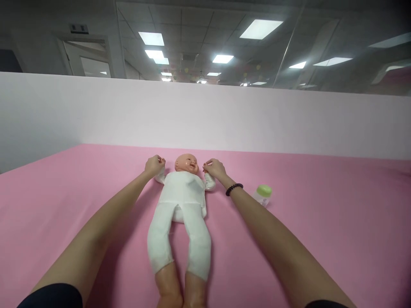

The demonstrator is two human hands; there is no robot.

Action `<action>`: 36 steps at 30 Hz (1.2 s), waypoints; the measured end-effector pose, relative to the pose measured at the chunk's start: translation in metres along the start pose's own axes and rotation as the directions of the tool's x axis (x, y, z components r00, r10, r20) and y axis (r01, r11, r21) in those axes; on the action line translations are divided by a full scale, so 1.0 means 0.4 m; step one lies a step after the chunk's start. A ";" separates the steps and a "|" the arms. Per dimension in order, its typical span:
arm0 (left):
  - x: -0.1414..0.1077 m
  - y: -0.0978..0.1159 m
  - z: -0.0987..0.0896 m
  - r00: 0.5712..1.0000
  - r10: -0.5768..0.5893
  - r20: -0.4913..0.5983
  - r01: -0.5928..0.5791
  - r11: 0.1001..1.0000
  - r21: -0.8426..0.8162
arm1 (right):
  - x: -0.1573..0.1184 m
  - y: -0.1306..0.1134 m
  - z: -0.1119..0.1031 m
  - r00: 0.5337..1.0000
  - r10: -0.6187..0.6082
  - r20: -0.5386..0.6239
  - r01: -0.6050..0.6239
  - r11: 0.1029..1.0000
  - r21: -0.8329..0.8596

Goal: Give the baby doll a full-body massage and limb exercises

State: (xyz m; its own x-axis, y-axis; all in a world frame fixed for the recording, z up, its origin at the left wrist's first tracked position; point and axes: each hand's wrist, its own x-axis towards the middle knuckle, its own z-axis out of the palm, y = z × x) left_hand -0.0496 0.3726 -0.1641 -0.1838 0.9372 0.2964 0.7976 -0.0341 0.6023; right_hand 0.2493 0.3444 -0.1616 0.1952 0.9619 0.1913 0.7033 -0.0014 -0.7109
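A baby doll point(183, 188) with a white cloth body lies on its back on the pink surface, its head at the far end and its bare lower legs toward me. Both its arms are bent up beside its head. My left hand point(154, 165) is closed on the doll's hand at the left of the head. At the right of the head, my right hand point(215, 168) pinches the doll's other hand between thumb and fingers. A dark beaded bracelet is on my right wrist.
The pink surface point(321, 205) spreads wide around the doll. A bottle with a green cap point(263, 191) lies beyond my right forearm, partly hidden by it. A low white wall point(205, 115) runs along the back, with glass above it.
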 end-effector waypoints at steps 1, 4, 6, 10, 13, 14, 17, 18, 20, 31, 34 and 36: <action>0.010 -0.005 0.006 0.998 -0.019 0.054 0.018 0.999 0.028 | 0.005 0.008 0.007 1.000 0.011 0.023 -0.010 1.000 -0.010; 0.031 -0.022 0.024 0.985 -0.055 0.165 0.047 0.998 0.051 | 0.012 0.036 0.029 0.996 0.049 0.069 -0.046 0.998 -0.039; 0.036 -0.033 0.031 0.980 -0.052 0.192 0.048 0.998 0.028 | 0.012 0.052 0.038 0.993 0.076 0.087 -0.076 0.997 -0.010; 0.038 -0.050 0.014 0.968 -0.018 0.250 0.058 0.986 -0.155 | 0.000 0.051 0.019 0.991 0.098 0.090 -0.118 0.960 0.253; 0.033 -0.058 -0.037 0.966 0.018 0.257 0.059 0.956 -0.286 | -0.035 0.023 -0.049 0.994 0.061 0.086 -0.097 0.859 0.503; 0.026 -0.060 -0.060 0.966 0.030 0.258 0.052 0.950 -0.308 | -0.053 0.014 -0.080 0.996 0.013 0.093 -0.060 0.851 0.521; -0.021 -0.060 -0.136 0.951 0.142 0.274 -0.042 0.938 -0.343 | -0.118 0.001 -0.177 0.977 -0.104 0.187 0.014 0.903 0.429; -0.047 -0.060 -0.160 0.938 0.226 0.263 -0.127 0.930 -0.345 | -0.143 0.003 -0.206 0.963 -0.150 0.223 0.051 0.917 0.397; -0.109 -0.062 -0.199 0.850 0.492 0.190 -0.423 0.850 -0.313 | -0.194 0.013 -0.248 0.929 -0.266 0.257 0.169 0.924 0.342; -0.282 -0.120 -0.206 -0.055 0.971 0.232 -0.998 -0.044 -0.054 | -0.418 0.125 -0.196 0.759 -0.424 0.494 0.533 0.840 -0.098; -0.275 -0.116 -0.210 -0.019 0.972 0.235 -0.994 0.008 -0.113 | -0.424 0.137 -0.198 0.764 -0.438 0.473 0.546 0.830 -0.112; -0.266 -0.111 -0.213 0.040 0.981 0.188 -0.988 0.067 -0.139 | -0.410 0.130 -0.214 0.775 -0.455 0.439 0.539 0.838 -0.084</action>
State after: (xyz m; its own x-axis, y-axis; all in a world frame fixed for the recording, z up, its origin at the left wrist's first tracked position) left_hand -0.1145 0.2446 -0.1593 0.8833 0.0691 0.4637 0.1548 -0.9766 -0.1494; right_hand 0.3124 0.1632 -0.1719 -0.4683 0.8661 0.1746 0.7521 0.4945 -0.4357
